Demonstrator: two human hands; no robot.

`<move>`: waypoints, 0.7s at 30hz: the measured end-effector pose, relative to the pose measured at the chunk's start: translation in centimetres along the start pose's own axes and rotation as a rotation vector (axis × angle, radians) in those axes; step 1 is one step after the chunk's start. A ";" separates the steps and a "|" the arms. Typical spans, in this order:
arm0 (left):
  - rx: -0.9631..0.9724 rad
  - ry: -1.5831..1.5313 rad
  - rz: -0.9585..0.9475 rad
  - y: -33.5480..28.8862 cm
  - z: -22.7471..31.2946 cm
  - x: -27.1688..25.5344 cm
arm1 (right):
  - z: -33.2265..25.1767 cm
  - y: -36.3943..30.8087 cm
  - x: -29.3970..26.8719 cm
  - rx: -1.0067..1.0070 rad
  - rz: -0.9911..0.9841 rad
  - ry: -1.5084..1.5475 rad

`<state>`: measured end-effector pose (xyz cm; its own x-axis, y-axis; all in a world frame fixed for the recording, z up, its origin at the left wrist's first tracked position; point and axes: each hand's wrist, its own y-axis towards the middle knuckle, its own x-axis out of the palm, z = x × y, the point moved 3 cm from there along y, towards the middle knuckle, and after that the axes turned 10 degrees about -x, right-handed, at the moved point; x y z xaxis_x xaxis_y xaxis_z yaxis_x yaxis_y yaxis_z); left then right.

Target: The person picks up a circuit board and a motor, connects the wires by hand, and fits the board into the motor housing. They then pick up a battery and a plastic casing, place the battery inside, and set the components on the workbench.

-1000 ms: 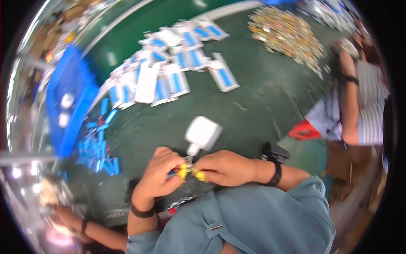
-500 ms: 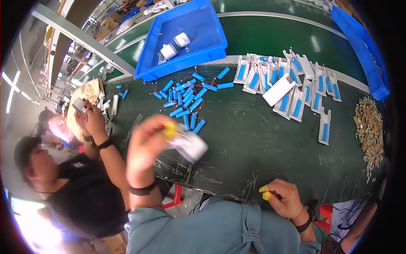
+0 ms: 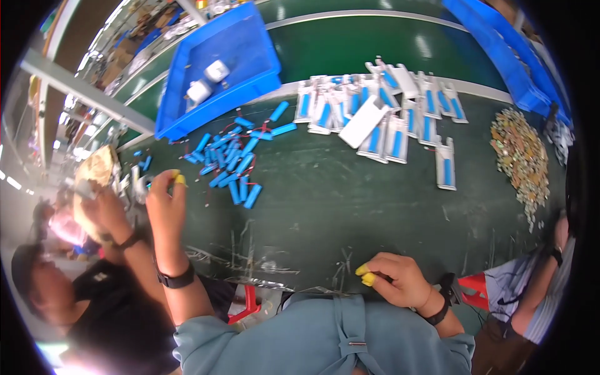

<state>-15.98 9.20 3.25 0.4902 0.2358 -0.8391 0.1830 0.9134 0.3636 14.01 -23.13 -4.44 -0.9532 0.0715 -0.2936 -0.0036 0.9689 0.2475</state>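
Observation:
My left hand [image 3: 164,209] is raised over the left part of the dark green table [image 3: 350,206], back of the hand toward me, yellow caps on its fingertips; nothing shows in it. It is nearest a loose pile of blue cylinder cells with red wires [image 3: 232,164], just to its right. My right hand [image 3: 395,281] rests curled at the table's near edge, also with yellow fingertip caps, and it is empty. A black band sits on each wrist.
A blue bin [image 3: 187,106] with white pieces stands at the back left. White holders with blue cells [image 3: 387,122] lie at the back centre, small brass-coloured parts [image 3: 520,156] at the right. A second blue bin [image 3: 500,56] is behind them. A person in black [image 3: 100,300] works at my left, and a striped sleeve [image 3: 531,294] shows at my right.
My view has swung from right to left. The white piece my left hand held half a second ago is gone from it, and that hand has moved out toward the blue cells. My right hand stays at the edge.

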 end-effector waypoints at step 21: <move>1.192 -0.423 -0.730 -14.9 31.7 17.4 | 1.0 -0.9 0.5 -0.063 0.008 0.054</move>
<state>16.81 -10.84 -4.01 0.1514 -0.4556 -0.8772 0.9754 -0.0751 0.2073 13.90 -23.73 -5.77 -0.9683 0.0642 -0.2414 -0.0135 0.9515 0.3072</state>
